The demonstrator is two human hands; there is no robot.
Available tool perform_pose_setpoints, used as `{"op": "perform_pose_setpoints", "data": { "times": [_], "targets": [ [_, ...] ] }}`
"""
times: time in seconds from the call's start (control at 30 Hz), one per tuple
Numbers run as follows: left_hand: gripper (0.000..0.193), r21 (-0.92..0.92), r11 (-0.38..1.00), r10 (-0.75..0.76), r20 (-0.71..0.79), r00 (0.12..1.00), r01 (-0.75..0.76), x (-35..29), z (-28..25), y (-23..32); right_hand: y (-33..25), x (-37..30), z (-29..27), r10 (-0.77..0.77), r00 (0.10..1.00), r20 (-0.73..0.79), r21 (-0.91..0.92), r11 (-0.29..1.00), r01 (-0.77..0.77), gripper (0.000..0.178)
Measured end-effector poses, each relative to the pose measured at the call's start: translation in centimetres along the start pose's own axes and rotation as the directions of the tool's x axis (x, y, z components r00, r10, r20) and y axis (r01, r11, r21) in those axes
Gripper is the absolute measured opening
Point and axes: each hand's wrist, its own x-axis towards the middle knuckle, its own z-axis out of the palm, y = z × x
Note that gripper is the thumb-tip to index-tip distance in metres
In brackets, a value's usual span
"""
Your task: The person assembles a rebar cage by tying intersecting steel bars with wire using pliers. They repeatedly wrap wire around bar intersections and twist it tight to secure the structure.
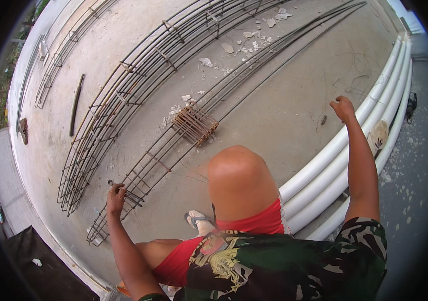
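Observation:
My left hand (116, 199) is closed around a short dark metal tool (111, 182), whose end pokes out past the fingers; its kind is not clear. The hand is over the near end of a narrow rebar cage (148, 168), beside a few stirrups. Farther up the same bars sits a tight bundle of rusty square stirrups (194, 125). My right hand (343, 109) is raised out to the right, above the concrete near the white pipes. Its fingers are curled together, and anything between them is too small to make out.
Long white pipes (319, 180) curve along my right, with a tan sandal-like object (378, 134) on them. Larger rebar cages (123, 98) lie to the left. Broken concrete pieces (228, 47) and loose thin wire (359, 83) litter the slab. My sandalled foot (201, 223) is near the cage.

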Motion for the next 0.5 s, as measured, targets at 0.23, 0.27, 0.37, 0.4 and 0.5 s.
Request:
{"op": "perform_pose_setpoints", "data": {
  "times": [0.23, 0.27, 0.37, 0.4, 0.5],
  "targets": [
    [0.038, 0.162, 0.986, -0.041, 0.064, 0.997, 0.03, 3.0, 3.7, -0.3, -13.9, -15.5, 18.4, -0.381, 0.573, 0.725, 0.344, 0.922, 0.179, 0.049],
    [0.038, 0.094, 0.987, -0.139, 0.102, 0.985, 0.13, 3.1, 5.8, 0.0, -14.6, -16.3, 18.8, -0.402, 0.545, 0.736, 0.351, 0.915, 0.201, 0.048],
    [0.041, 0.067, 0.988, -0.14, 0.047, 0.989, 0.136, 3.5, 12.9, -2.7, -16.4, -16.5, 19.4, -0.457, 0.521, 0.721, 0.364, 0.889, 0.277, 0.046],
    [0.042, 0.0, 0.984, -0.177, -0.007, 0.984, 0.177, 3.6, 15.6, -3.4, -16.7, -16.1, 19.5, -0.472, 0.522, 0.71, 0.365, 0.881, 0.3, 0.046],
    [0.044, -0.301, 0.934, -0.25, -0.157, 0.955, 0.195, 4.2, 20.7, -3.7, -16.7, -14.3, 19.8, -0.528, 0.544, 0.653, 0.377, 0.849, 0.371, 0.044]
  ]
}}
